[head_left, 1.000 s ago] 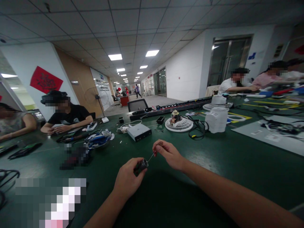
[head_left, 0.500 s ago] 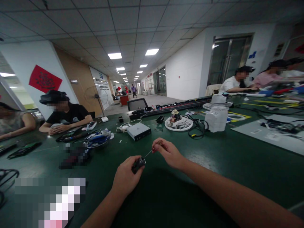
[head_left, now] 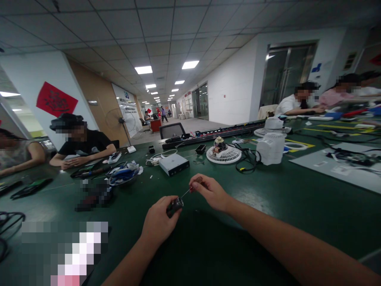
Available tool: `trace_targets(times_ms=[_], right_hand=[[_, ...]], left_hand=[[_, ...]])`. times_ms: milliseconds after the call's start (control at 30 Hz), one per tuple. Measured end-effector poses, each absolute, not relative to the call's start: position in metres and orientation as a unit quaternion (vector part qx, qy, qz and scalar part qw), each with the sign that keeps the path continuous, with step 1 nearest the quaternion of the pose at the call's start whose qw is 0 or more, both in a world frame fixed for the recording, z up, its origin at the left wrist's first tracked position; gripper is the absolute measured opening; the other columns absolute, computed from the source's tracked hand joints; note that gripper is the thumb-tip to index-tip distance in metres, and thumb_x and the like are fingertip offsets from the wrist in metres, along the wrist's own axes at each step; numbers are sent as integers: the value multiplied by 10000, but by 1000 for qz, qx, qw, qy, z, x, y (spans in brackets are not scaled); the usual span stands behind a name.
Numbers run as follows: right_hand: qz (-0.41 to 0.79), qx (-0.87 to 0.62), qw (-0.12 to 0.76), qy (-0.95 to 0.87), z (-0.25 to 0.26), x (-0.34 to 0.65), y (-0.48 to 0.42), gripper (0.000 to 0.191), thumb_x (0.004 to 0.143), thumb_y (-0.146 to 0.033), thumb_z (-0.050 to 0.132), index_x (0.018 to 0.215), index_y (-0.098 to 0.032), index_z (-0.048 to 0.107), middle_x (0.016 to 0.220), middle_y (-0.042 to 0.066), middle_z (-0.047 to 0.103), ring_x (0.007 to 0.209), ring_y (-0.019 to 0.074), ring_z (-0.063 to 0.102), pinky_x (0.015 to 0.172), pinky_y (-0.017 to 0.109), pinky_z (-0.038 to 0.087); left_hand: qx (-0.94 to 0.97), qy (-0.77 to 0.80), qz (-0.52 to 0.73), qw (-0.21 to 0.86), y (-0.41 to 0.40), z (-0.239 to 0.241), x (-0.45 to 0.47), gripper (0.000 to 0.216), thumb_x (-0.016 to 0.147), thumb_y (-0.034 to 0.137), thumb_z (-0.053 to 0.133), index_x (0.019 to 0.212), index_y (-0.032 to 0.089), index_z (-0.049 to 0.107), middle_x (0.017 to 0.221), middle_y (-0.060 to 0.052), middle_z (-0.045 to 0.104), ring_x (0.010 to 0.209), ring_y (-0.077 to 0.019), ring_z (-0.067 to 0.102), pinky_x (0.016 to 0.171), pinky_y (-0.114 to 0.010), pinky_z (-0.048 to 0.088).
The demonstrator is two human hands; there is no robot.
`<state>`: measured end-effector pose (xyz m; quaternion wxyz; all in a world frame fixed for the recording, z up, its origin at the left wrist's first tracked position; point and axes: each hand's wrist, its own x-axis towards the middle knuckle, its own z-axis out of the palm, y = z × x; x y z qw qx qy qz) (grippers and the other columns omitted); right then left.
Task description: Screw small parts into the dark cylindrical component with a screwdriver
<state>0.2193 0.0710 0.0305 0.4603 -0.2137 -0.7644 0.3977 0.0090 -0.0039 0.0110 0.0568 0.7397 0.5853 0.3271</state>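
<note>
My left hand (head_left: 162, 218) is wrapped round a small dark cylindrical part (head_left: 175, 205), its round end tilted up towards the right. My right hand (head_left: 210, 191) pinches the handle of a screwdriver (head_left: 185, 194). The thin metal shaft slants down left to the cylinder's open end; whether its tip touches anything inside I cannot make out. Both hands are just above the green table (head_left: 208, 246). Beyond them lie a grey box-shaped drive (head_left: 174, 163) and a white fan grille with a motor on it (head_left: 224, 154).
A white plastic housing (head_left: 270, 149) with a black cable (head_left: 248, 161) stands to the right. A light panel (head_left: 342, 169) carries wires further right. Left are a bowl with blue material (head_left: 123, 174) and dark parts. Co-workers sit at the left and far right.
Both hands keep nearly the same place. The cylinder and my left hand have shifted very slightly right, and my right fingers have moved slightly left towards it.
</note>
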Motion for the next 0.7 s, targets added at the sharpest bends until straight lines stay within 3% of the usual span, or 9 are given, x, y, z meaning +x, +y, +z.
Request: trace_targets(times_ms=[167,300,367,467,567,700], right_hand=[[197,-260,500,-802,40,232,68,110,894,-175,478,911,-188,586,897,61,612,857,194,574,792,331,454],[109,-203,442,-867,58,243,63,151,746,-78,472,791,-193,560,1055,102,603,1006,240,544,877,374,427],[91,-240,378,-890,63,246,64,139,726,-79,486,735,-195,563,914,77,634,889,225,565,805,347,430],[114,-319,234,-911,61,249,70,160,741,-86,522,671,-201,610,661,16,613,627,165,537,611,282,373],[173,-342,128,-914,53,252,76,127,754,-212,657,627,-210,656,593,0,618,515,135,516,510,261,321],[219,-346,55,-911,46,250,75,286,556,-433,856,656,-219,695,609,-7,646,490,140,538,454,253,330]], left_hand=[[722,613,315,62,-1,9,6,299,819,290,623,1109,242,674,1068,-44,720,934,-228,685,807,-354,544],[712,625,314,67,1,8,3,302,814,288,629,1109,243,676,1076,-49,722,950,-232,683,821,-357,539],[712,624,314,67,1,7,3,299,818,294,625,1108,241,677,1076,-54,722,941,-231,683,819,-354,538],[718,622,305,64,1,7,4,297,826,304,618,1109,240,678,1079,-56,721,950,-238,679,826,-360,535],[718,626,298,63,1,8,4,298,825,316,622,1110,251,677,1076,-47,723,943,-242,682,822,-373,538],[716,630,294,59,0,10,6,294,824,320,621,1107,260,673,1067,-33,725,935,-241,686,830,-379,540]])
